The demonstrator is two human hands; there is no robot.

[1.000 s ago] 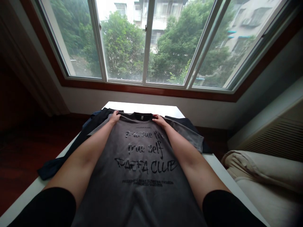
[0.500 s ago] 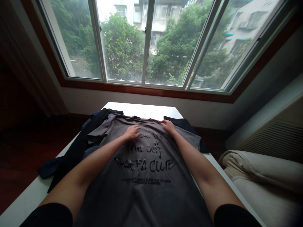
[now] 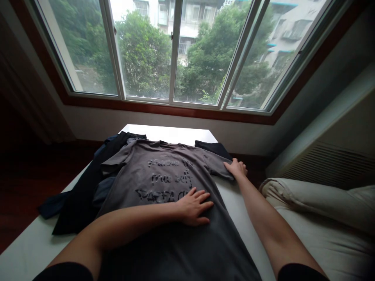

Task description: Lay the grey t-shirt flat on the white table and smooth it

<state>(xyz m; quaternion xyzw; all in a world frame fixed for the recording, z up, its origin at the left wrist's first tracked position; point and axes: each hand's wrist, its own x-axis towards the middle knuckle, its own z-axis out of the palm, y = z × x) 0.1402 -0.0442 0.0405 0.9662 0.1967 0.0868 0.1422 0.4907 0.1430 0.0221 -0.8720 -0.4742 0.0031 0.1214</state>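
Note:
A grey T-shirt [image 3: 172, 183] with dark lettering lies spread front up, its collar toward the window. My left hand [image 3: 195, 207] rests flat on its chest, fingers spread, covering part of the large lettering. At the end of the right-hand sleeve is my right hand [image 3: 236, 168]. Its thumb lies on the cloth and its fingers bend over the sleeve's edge, closed on the hem; the fingertips are hidden.
The white table [image 3: 172, 134] runs toward the window [image 3: 172, 58]. Dark clothes [image 3: 79, 195] are heaped along its left side, and a folded dark garment [image 3: 215, 147] lies behind the right sleeve. Pale rolled bedding [image 3: 316, 199] sits beyond the right edge.
My left hand has slid from near the collar down to the lower chest lettering and flattened. My right hand has gone from the shoulder out to the sleeve end. The sleeve now lies straighter.

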